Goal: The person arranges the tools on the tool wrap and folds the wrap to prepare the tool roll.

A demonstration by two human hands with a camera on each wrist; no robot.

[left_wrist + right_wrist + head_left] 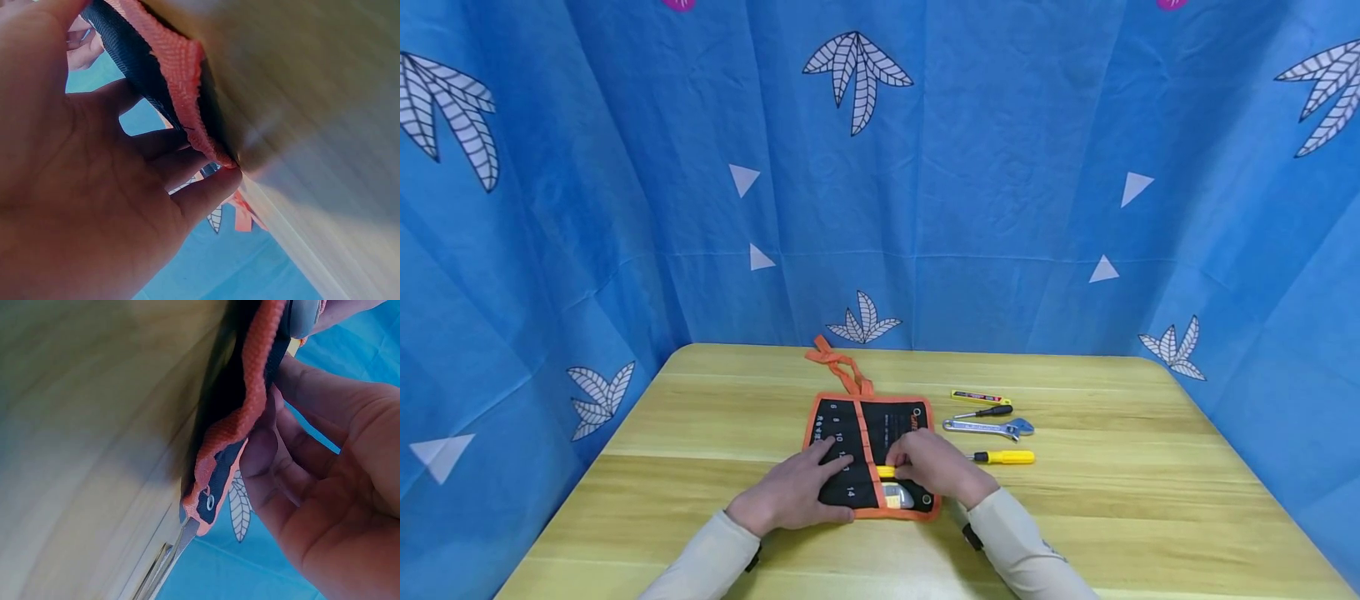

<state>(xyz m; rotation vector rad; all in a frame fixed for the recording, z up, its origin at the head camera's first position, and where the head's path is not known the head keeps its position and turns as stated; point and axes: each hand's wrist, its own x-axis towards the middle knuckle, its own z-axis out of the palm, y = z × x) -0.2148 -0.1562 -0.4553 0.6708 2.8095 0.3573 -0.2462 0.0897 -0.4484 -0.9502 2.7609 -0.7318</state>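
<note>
Pressing flat, the left hand (793, 492) steadies the black tool pouch (868, 454) at the worktop's (700, 433) centre, fingers straight, while the right hand (936, 468) pinches a yellow tool (887, 472) at a pocket. Spare tools lie toward three o'clock.

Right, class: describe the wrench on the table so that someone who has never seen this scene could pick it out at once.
Start at the wooden table and find the black, orange-edged tool roll near its middle. Right of the roll lies a short column of four small tools. The wrench is third from the back, the only all-metal silver one, with a blue-tinted jaw end pointing right; its neighbours have black or yellow handles.
</note>
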